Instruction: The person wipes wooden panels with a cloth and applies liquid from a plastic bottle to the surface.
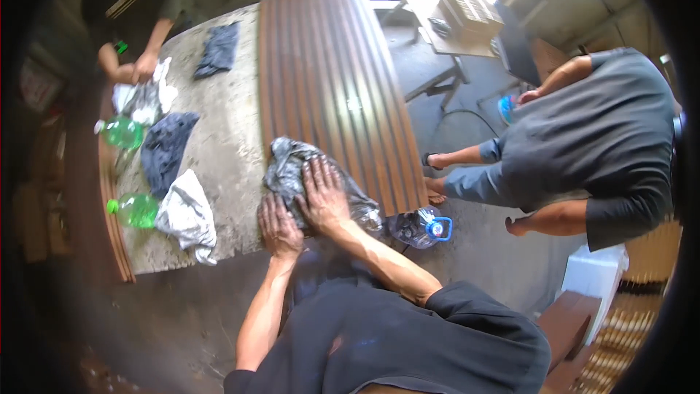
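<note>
My left hand (280, 229) and my right hand (326, 195) lie side by side at the near edge of the table, fingers stretched out. Both rest flat on a crumpled, shiny grey bundle (289, 164). Whether it is a plastic bag or a wet cloth, I cannot tell. It covers the near left corner of a ribbed brown panel (328, 80), whose long dark grooves run away from me. A clear, shiny part of the bundle sticks out to the right of my right wrist.
Left on the stained tabletop (237, 113) are green bottles (136, 211), a white cloth (187, 211) and dark cloths (169, 147). Across the far left corner, a person (135, 14) handles a whitish cloth. Another person (569, 146) stands right, near a large clear jug (419, 228).
</note>
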Demonstrator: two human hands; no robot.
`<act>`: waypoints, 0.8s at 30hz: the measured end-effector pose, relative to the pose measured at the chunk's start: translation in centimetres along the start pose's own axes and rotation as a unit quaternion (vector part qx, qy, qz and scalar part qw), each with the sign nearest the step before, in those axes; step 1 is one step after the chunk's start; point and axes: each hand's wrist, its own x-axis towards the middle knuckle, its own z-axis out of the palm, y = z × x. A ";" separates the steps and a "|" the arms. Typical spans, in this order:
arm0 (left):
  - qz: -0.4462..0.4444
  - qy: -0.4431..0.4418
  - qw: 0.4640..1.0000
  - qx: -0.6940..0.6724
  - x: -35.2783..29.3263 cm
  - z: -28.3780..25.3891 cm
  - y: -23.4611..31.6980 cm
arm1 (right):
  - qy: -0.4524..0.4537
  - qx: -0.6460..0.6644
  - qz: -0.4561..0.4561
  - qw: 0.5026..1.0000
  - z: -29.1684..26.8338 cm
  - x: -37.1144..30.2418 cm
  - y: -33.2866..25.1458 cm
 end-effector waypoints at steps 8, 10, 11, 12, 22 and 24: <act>0.038 0.012 0.999 -0.002 -1.6 0.8 -2.6 | 0.028 0.026 -0.012 0.999 0.4 -3.1 -0.2; 0.045 0.032 0.998 0.009 -0.9 0.8 -2.4 | 0.063 0.027 -0.030 0.997 1.0 -2.6 0.2; 0.042 0.030 0.999 0.015 -1.0 0.8 -2.5 | 0.061 0.033 -0.032 0.997 0.7 -2.5 0.0; 0.044 0.026 0.999 0.010 -1.1 0.7 -2.6 | 0.035 0.035 -0.017 0.999 0.1 -2.4 -0.1; -0.012 -0.038 0.999 -0.007 0.2 -1.4 0.4 | -0.005 -0.016 0.002 1.000 -1.2 4.8 4.7; -0.018 -0.049 0.999 -0.008 0.6 -1.8 0.7 | 0.003 -0.017 0.024 1.000 -1.4 8.3 6.1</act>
